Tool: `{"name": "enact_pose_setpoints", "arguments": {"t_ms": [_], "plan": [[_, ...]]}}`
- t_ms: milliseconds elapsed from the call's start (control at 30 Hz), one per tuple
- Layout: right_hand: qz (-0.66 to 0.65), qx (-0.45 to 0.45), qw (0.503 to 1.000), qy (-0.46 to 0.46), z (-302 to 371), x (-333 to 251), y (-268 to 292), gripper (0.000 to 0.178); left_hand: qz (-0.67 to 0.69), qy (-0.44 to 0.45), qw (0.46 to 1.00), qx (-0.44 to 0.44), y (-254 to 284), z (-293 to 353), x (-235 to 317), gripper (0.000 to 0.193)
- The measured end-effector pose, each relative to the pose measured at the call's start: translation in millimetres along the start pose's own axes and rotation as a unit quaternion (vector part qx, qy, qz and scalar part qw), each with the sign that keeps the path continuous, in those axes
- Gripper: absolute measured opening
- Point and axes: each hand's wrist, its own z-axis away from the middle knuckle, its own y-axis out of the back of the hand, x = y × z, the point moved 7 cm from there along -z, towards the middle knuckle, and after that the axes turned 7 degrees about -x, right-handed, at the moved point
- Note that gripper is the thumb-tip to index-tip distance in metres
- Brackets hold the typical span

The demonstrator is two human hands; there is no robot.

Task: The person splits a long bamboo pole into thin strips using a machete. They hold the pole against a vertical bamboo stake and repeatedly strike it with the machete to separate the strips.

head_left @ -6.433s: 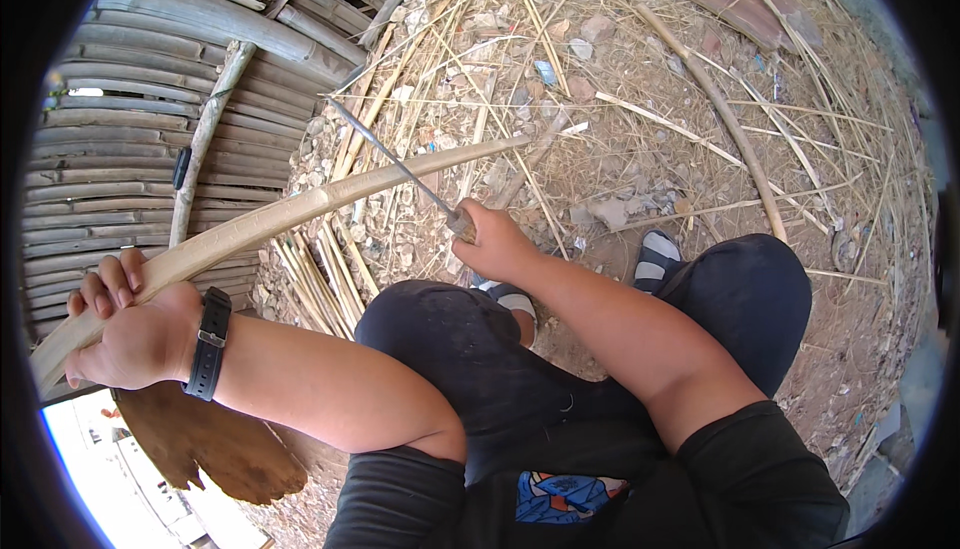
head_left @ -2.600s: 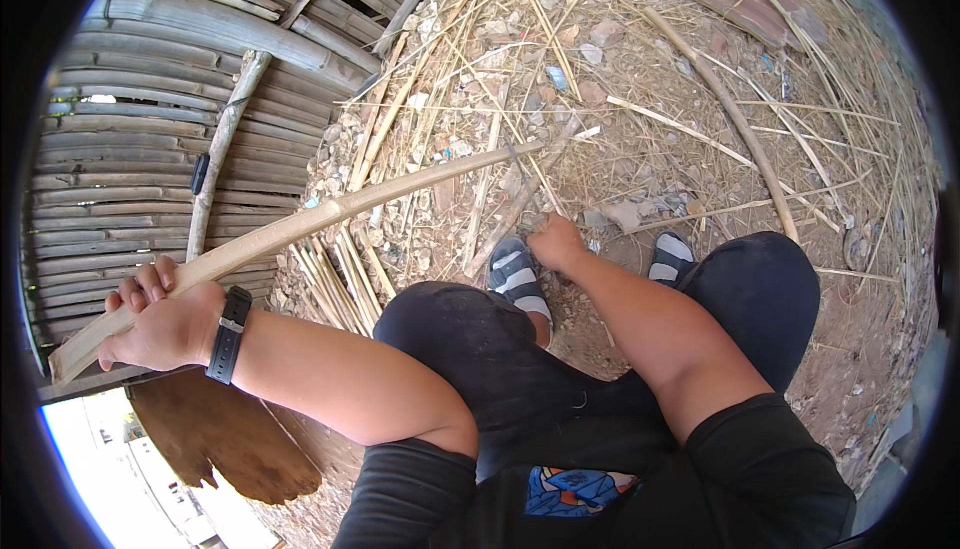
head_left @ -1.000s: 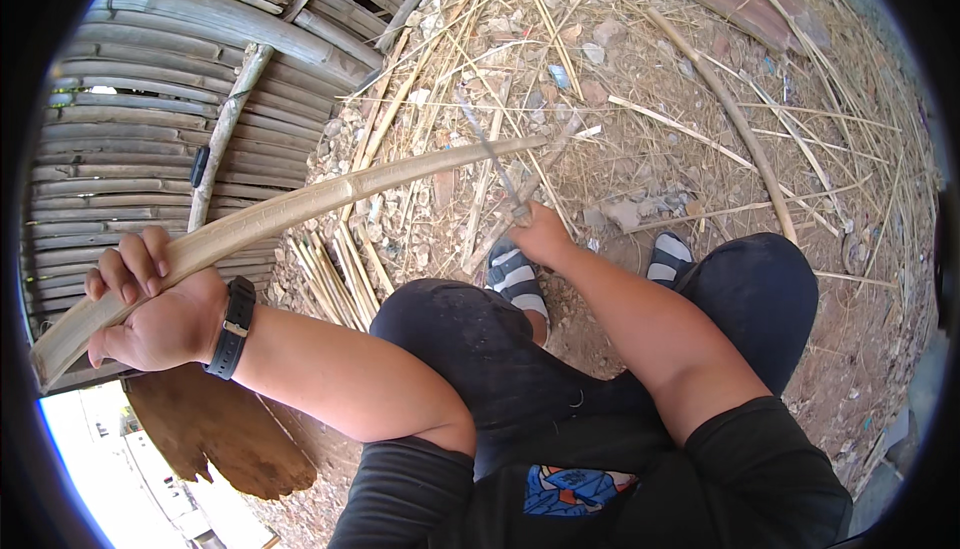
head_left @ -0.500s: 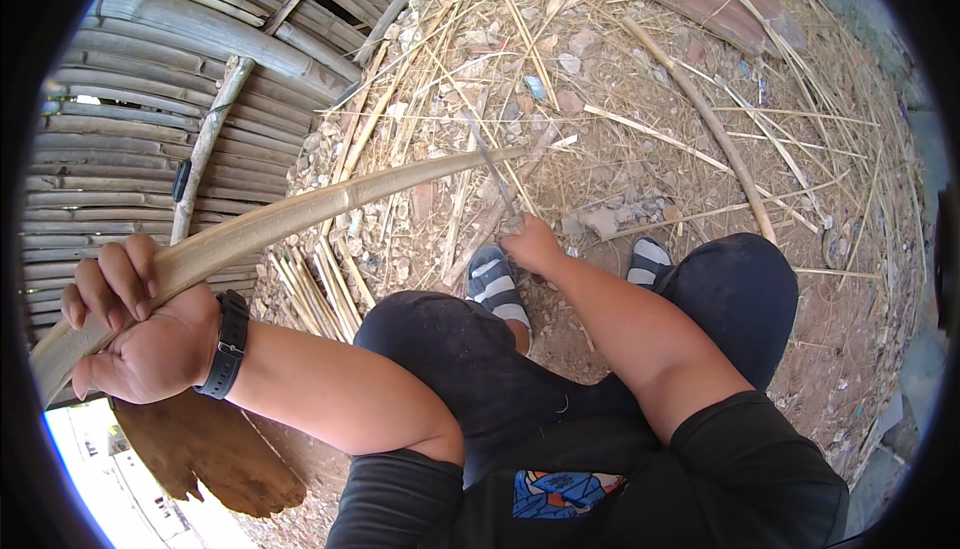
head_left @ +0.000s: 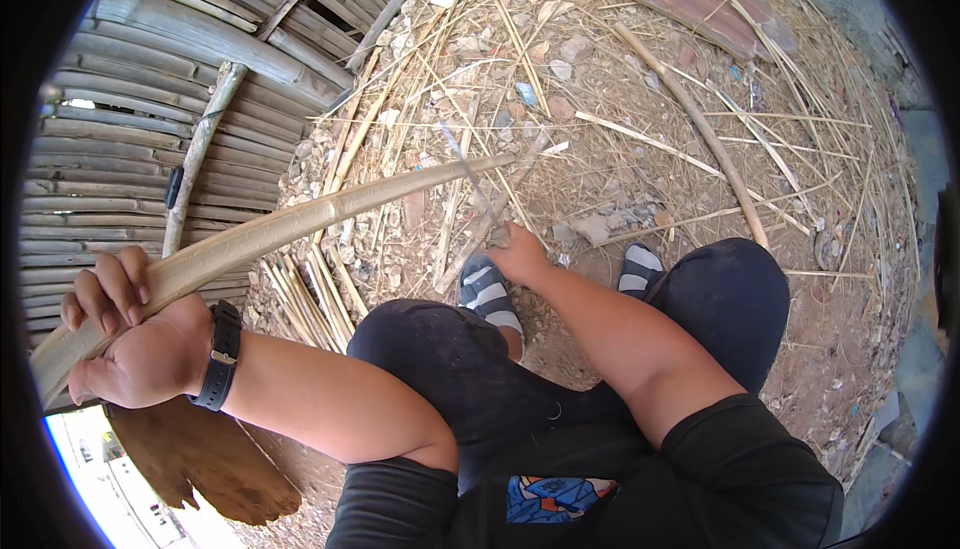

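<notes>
My left hand [head_left: 150, 341] is wrapped around the near end of a long split bamboo pole [head_left: 300, 217], at the left. From there the pole slants away to the right, and its far end lies over the littered ground in front of my feet. My right hand [head_left: 518, 255] is closed on the handle of a knife, which my fingers mostly hide. The knife's long, thin blade [head_left: 464, 161] points away and to the left, crossing the pole near its far end. Whether the edge touches the bamboo I cannot tell.
A slatted bamboo wall [head_left: 120, 169] rises at the left. Beside my knee lies a bundle of cut bamboo strips [head_left: 308, 294]. A curved stick [head_left: 695, 119], loose strips and stones cover the ground; a brown panel [head_left: 680, 4] lies at the far right. My striped socks show in sandals [head_left: 487, 287].
My right hand and the knife have shifted a little left and toward me. My left hand keeps its grip on the pole. The whole view has moved slightly.
</notes>
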Motion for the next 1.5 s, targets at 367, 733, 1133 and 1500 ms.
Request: {"name": "enact_pose_setpoints", "arguments": {"t_ms": [367, 733, 1133, 1500], "plan": [[-0.056, -0.130, 0.977, 0.161, 10.4, -136.5, -3.4, 0.044, 0.033, 0.007, 0.999, -0.022, 1.0, -2.2, -2.0, 0.063], [0.008, -0.258, 0.964, -0.064, -13.8, -76.9, 70.4, 0.055, 0.196, 0.058, 0.971, -0.125, -10.0, 7.0, -6.4, 0.031], [-0.084, -0.183, 0.973, -0.116, -13.5, -14.2, 56.0, 0.017, 0.215, 0.051, 0.963, -0.156, -18.5, 7.1, -7.7, 0.025], [-0.173, -0.256, 0.951, 0.021, -5.6, -89.9, 17.1, 0.024, 0.147, 0.046, 0.984, -0.083, -9.5, 4.4, -4.2, 0.042]]}}
